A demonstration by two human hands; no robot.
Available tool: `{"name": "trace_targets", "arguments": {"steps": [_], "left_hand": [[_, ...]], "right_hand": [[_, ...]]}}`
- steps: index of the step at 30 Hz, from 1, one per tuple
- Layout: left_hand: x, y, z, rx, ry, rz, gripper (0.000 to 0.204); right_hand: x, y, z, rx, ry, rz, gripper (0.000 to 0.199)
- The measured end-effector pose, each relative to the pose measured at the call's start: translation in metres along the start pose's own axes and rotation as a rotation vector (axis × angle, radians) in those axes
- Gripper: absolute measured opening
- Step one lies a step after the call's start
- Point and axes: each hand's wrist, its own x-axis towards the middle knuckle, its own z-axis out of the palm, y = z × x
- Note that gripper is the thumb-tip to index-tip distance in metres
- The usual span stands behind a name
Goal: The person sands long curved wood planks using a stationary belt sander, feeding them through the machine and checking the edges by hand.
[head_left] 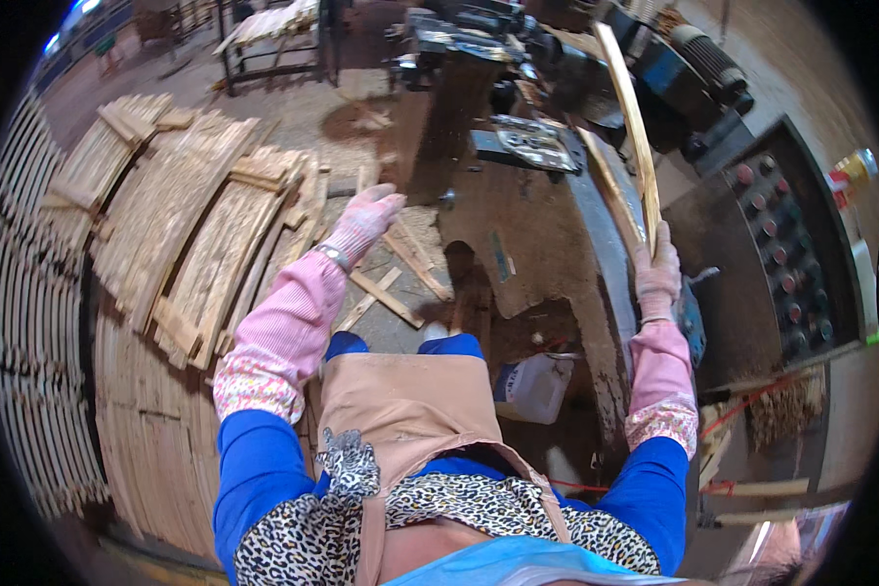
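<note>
My right hand, in a pale glove, is closed around the near end of a long wooden strip. The strip points away from me over the machine's metal edge. Beside it a second wooden strip lies along that edge, its near end close to my right fingers; whether they touch it I cannot tell. My left hand, gloved in pale pink, hangs in the air left of the machine. Its fingers are curled together, with nothing visible in them. Below it, loose wooden strips lie on the floor.
Stacked wooden strips fill the left side, beside a tall ribbed stack. A woodworking machine stands ahead. To the right are a control panel with several buttons and a motor. A white jug sits beneath the machine.
</note>
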Motion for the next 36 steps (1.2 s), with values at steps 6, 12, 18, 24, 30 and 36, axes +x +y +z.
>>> {"name": "trace_targets", "arguments": {"steps": [6,12,18,24,30,36], "left_hand": [[0.001,0.045,-0.051,1.056,0.331,0.177,0.074],[-0.051,0.029,-0.293,1.522,0.781,-0.048,0.047],[-0.081,0.015,-0.329,1.684,0.745,-0.323,0.077],[-0.067,0.002,-0.336,1.743,0.752,-0.346,0.077],[-0.066,-0.015,-0.362,1.755,0.791,-0.302,0.074],[-0.058,0.033,-0.312,1.679,0.634,-0.372,0.063]], "right_hand": [[0.009,0.018,0.001,0.006,-0.078,-0.035,0.051],[-0.142,0.056,-0.108,-0.072,-0.183,-0.121,0.051],[-0.226,0.082,-0.18,0.038,-0.224,0.078,0.052],[-0.183,0.079,-0.131,0.097,-0.138,0.036,0.044],[-0.137,0.064,-0.101,-0.144,-0.024,-0.147,0.034],[-0.044,0.027,-0.035,-0.06,0.004,-0.313,0.016]]}}
